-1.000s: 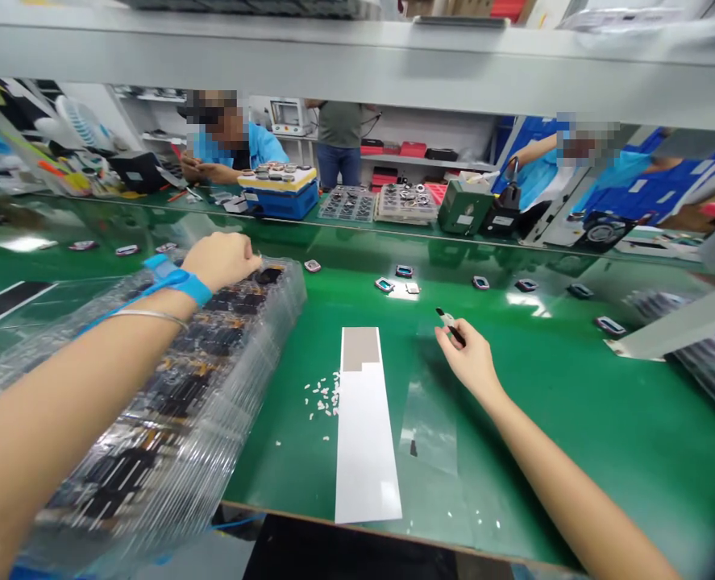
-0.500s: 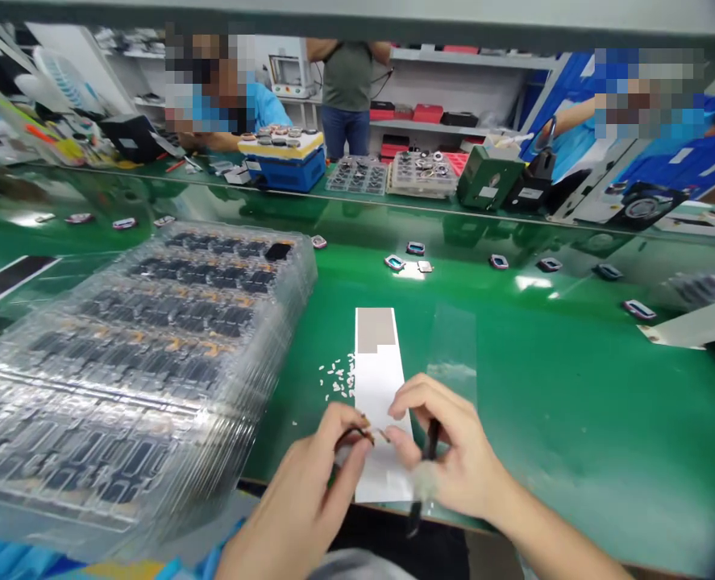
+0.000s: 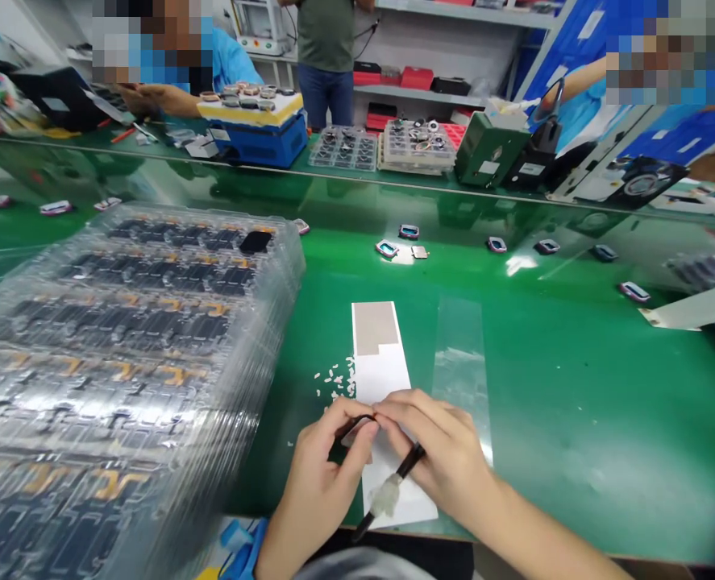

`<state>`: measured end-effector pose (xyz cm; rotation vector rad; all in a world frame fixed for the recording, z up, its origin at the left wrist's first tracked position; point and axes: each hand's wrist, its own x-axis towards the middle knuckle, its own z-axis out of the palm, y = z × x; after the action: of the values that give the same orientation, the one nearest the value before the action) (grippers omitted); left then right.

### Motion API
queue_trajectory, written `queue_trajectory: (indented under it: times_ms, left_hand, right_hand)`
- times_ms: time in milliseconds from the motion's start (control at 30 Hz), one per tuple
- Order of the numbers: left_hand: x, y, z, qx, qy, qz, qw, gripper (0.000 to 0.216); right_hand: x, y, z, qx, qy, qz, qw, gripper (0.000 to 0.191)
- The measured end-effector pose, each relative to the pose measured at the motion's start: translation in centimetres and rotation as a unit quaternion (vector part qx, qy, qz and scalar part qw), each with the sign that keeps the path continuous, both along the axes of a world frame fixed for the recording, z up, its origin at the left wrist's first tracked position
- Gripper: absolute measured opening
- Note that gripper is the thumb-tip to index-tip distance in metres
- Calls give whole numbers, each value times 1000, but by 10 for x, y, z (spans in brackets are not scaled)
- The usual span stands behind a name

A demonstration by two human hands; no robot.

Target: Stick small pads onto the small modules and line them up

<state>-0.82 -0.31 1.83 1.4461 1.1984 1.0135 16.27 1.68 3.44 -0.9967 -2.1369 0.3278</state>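
My left hand (image 3: 336, 459) is closed, pinching a small dark-edged part (image 3: 357, 420) with a bit of orange-brown at its end; fingers cover most of it. The fingertips of my right hand (image 3: 438, 443) meet that same end, against the left thumb and forefinger. Held in the right hand is a thin black tool (image 3: 410, 461) with a pale lump wrapped round its middle, slanting down to the left. Beneath both hands lies a white sheet (image 3: 384, 374) with a grey-beige block at its far end. Small white scraps (image 3: 338, 379) are scattered along its left edge.
Stacked clear plastic trays (image 3: 278, 282) with rows of dark parts and orange strips fill the left. A clear film (image 3: 459, 346) lies right of the sheet. Small framed pieces (image 3: 387, 248) dot the far bench. Behind stand a blue box (image 3: 260, 141), a green box (image 3: 490, 153) and several people.
My right fingertips have come in to meet the part in my left hand. The black tool has swung from near upright to a slant. The view has tipped downward.
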Motion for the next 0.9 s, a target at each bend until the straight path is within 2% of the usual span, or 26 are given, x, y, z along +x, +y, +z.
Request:
queue_trajectory:
  times_ms: [133,267,333,467,533,667,800,900]
  left_hand:
    - [2,-1,-3,9,-3,4,1000,12]
    - [3,-6,-2,0,-19,-35,999,11]
    - [2,-9,-1,-17,-27,-66,997,9]
    - [2,-12,-3,-39,-49,-76,995,7]
    - [3,-12,-5,-40,-70,-53,995,11]
    - [4,-8,-5,-64,-100,-3,993,13]
    - [5,-6,-2,-98,-115,24,988,18]
    - [7,-6,-3,-97,-120,25,988,19]
  right_hand:
    - [-1,7,7,-72,9,1,997,13]
    - [-8,37,15,-239,59,17,969,16]
    - [-16,55,11,-309,73,19,948,20]
    - [-28,76,-6,-350,88,19,933,22]
    - [-28,77,-12,-369,105,36,923,21]
    - [-21,67,-10,-401,159,45,901,5]
    - [-9,50,2,-442,191,64,874,26]
    - [-1,38,6,-504,239,73,827,31]
